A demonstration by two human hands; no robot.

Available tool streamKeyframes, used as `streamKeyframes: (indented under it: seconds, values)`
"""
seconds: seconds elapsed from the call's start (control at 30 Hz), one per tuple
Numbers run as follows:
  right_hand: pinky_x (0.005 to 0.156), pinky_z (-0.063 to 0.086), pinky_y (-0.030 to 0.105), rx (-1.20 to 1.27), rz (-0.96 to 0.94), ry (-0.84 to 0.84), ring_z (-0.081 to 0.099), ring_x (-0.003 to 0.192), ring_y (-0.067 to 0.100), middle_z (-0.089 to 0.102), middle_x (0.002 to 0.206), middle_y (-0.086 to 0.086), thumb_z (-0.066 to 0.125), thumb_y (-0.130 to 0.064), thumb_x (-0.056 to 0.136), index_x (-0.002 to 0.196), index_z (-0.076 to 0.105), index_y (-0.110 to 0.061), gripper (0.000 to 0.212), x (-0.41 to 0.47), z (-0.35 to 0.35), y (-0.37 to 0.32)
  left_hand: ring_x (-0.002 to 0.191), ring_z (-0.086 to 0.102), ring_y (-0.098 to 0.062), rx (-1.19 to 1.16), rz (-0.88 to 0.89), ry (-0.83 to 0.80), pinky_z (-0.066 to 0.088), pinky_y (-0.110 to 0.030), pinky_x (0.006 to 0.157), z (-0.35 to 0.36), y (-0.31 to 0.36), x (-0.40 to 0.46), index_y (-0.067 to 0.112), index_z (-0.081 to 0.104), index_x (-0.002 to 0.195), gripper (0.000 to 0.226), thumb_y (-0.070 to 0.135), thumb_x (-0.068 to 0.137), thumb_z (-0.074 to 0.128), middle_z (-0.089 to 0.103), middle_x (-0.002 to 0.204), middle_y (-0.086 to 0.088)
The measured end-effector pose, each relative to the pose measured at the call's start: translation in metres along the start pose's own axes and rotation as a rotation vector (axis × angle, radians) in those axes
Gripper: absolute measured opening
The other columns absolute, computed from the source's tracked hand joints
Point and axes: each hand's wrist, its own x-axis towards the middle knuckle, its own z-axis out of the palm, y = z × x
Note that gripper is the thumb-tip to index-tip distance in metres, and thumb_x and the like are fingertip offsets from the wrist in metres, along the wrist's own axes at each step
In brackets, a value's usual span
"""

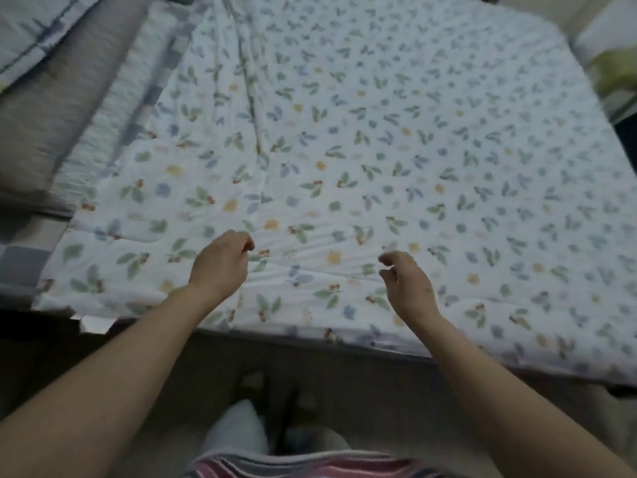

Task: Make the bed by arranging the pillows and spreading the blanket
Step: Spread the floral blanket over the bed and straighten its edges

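A white blanket printed with small leaves and flowers lies spread over the bed, with a long crease running from the top centre toward my hands. My left hand hovers over its near edge with fingers curled, holding nothing I can see. My right hand is a little to the right, fingers loosely bent and apart, also holding nothing. A pale pillow with blue checks lies at the top left corner.
A grey cushion or bolster lies along the bed's left side beside a checked sheet. The bed's near edge runs just in front of my legs and feet. Something yellow-green sits off the bed's right corner.
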Motion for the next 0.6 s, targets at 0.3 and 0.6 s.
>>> streamKeyframes:
  seconds: [0.3,0.6]
  values:
    - [0.080,0.043,0.028,0.551,0.824,-0.209,0.057,0.090,0.021,0.061,0.094,0.006,0.058,-0.014,0.089,0.104,0.063,-0.003,0.018,-0.071,0.130,0.096,0.104,0.051,-0.026,0.444,0.371,-0.523,0.042,-0.034,0.081,0.159,0.023,-0.030,0.016,0.057,0.112,0.026,0.012,0.091,0.043,0.051,0.118,-0.006]
    - [0.065,0.040,0.024,1.446,1.260,0.017,0.049,0.071,0.009,0.056,0.079,0.000,0.046,-0.007,0.095,0.110,0.064,-0.013,0.024,-0.061,0.177,0.131,0.111,0.046,-0.025,0.529,0.496,-0.585,0.038,-0.034,0.090,0.202,0.032,-0.012,0.015,0.054,0.119,0.030,0.012,0.092,0.041,0.048,0.124,-0.006]
